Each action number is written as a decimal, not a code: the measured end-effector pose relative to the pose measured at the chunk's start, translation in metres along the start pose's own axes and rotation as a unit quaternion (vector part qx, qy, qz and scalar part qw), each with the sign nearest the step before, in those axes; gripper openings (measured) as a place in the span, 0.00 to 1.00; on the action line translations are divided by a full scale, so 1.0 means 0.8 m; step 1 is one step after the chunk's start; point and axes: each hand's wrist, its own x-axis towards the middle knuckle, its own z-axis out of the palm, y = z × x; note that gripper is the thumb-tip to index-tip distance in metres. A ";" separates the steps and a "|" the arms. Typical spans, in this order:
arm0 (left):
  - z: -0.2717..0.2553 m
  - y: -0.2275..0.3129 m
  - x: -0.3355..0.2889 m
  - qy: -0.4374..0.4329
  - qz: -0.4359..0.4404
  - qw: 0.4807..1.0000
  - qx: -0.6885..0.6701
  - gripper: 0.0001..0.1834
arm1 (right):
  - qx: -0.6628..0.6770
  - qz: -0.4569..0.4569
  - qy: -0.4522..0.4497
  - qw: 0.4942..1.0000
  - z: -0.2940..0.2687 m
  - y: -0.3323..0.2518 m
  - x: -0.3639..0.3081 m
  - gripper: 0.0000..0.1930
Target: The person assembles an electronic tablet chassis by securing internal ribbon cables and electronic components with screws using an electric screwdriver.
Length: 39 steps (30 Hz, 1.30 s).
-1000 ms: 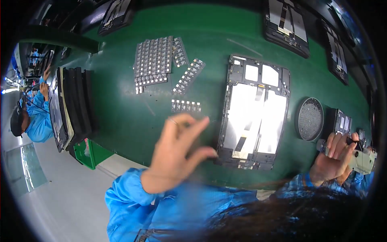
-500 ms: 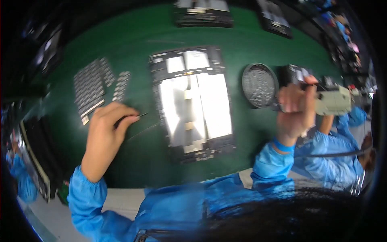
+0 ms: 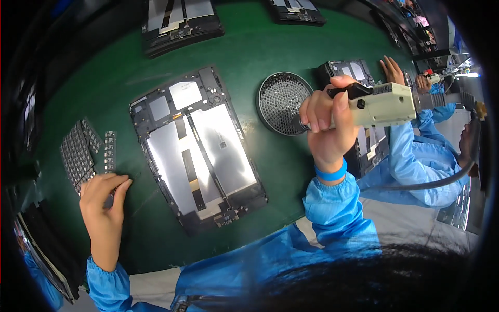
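My right hand (image 3: pixel 332 117) is wrapped round a cream electric screwdriver (image 3: pixel 387 106) with a black lever, held sideways. Its front end points left, beside a round black dish (image 3: pixel 283 99) with a perforated inside. My left hand (image 3: pixel 104 205) is pinched closed at the left; what its fingers hold, if anything, is too small to make out. Just beyond it lie a sheet of small dark parts (image 3: pixel 78 153) and a narrow strip of similar parts (image 3: pixel 109 151). Between my hands an opened tablet (image 3: pixel 223 138) lies tilted on the green table, its silvery battery packs and flat cables showing.
Stacks of opened tablets stand at the far edge (image 3: pixel 182 36) and far right (image 3: pixel 299 13). More dark devices (image 3: pixel 373 151) lie behind my right wrist. A co-worker's hand (image 3: pixel 393 72) and blue sleeve (image 3: pixel 416 151) are close at the right. A thick cable (image 3: pixel 416 193) curves past my right forearm.
The whole view has shifted, so the table items sit further left and the tablet looks turned. A thin dark tip that stuck out from my left fingers no longer shows. My right hand still grips the screwdriver.
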 end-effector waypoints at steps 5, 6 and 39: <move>-0.013 -0.027 -0.033 -0.015 -0.329 0.833 -0.444 0.08 | -0.027 0.017 0.017 0.999 0.005 0.007 0.000 0.14; -0.010 -0.030 -0.034 -0.028 -0.309 0.820 -0.481 0.11 | -0.026 0.030 0.019 0.999 0.004 0.008 0.001 0.15; 0.028 0.029 -0.056 -0.113 -0.200 0.825 -0.516 0.06 | 0.010 -0.019 -0.073 0.997 0.024 -0.032 0.004 0.20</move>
